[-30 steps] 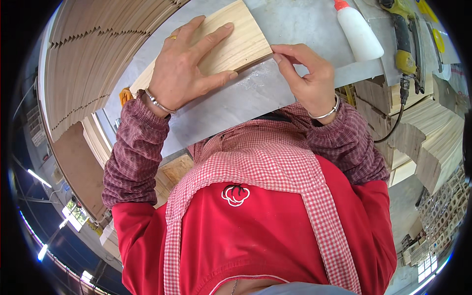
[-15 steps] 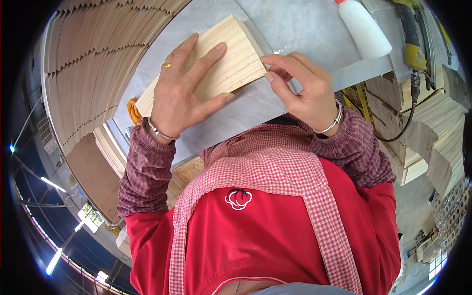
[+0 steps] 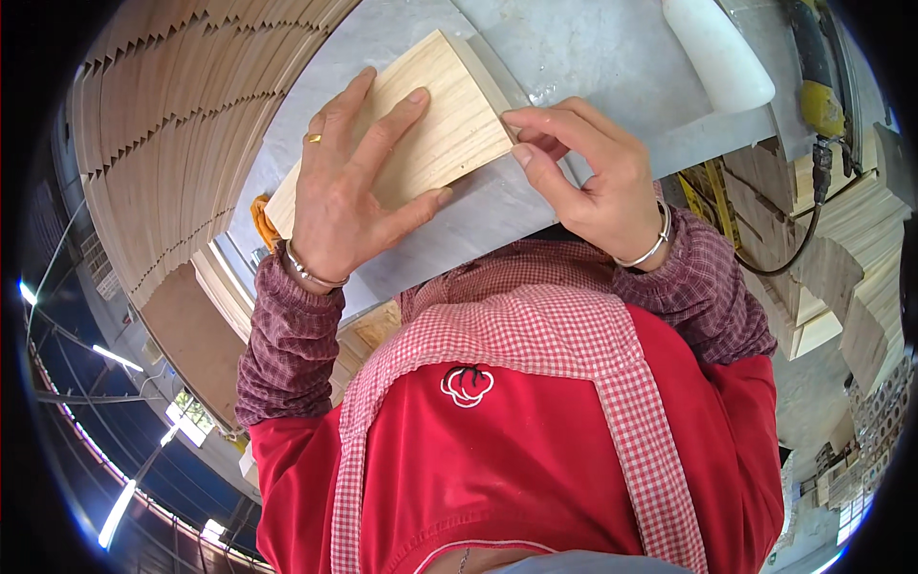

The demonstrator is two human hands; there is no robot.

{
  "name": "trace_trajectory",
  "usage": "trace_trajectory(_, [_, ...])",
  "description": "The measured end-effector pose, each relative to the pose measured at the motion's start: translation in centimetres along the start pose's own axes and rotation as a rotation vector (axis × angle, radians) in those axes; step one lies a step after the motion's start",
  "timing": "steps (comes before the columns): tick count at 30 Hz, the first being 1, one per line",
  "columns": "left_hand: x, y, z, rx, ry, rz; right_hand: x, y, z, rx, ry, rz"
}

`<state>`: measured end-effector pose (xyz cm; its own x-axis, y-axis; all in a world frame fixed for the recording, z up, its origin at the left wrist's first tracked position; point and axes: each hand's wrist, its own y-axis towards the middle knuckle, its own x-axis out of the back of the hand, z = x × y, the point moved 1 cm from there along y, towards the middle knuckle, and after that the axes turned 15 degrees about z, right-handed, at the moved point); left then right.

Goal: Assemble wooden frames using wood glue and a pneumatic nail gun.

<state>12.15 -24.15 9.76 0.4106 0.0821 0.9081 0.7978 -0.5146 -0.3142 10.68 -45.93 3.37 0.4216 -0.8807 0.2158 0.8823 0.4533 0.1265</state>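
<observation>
A pale wooden board lies flat on a grey worktop. My left hand presses down on it with the fingers spread; it wears a ring and a wrist bangle. My right hand pinches the board's near right corner with thumb and fingertips. A bracelet sits on that wrist. Both sleeves are dark red check, above a red apron with a checked bib.
A white glue bottle lies on the worktop at the upper right. A yellow power tool with a black cable sits beyond it. Rows of stacked thin wood pieces curve along the left. Wood blocks are piled at the right.
My right hand has slid along the board's edge to its corner, fingers curling in. My left hand stays flat on the board. The view has drawn closer.
</observation>
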Motion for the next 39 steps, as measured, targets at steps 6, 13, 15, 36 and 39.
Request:
trace_trajectory(6, [-0.1, 0.0, -0.1, -0.004, 0.030, -0.018, -0.1, -0.1, -0.4, 0.011, 0.041, -0.009])
trace_trajectory(13, [-0.1, -0.2, -0.6, 0.025, 0.054, -0.014, -0.1, -0.3, -0.3, -0.002, -0.012, -0.005])
trace_trajectory(15, [-0.1, -0.2, -0.8, 0.034, 0.053, -0.012, -0.1, -0.4, -0.2, 0.008, -0.011, -0.004])
trace_trajectory(36, [-0.5, 3.0, -1.1, -0.044, -0.079, -0.108, 0.0, 3.7, -0.7, 0.025, -0.089, 0.038])
trace_trajectory(39, [-0.5, 3.1, -1.0, -0.043, -0.064, -0.102, -0.1, 4.0, -1.0, 0.040, -0.093, 0.027])
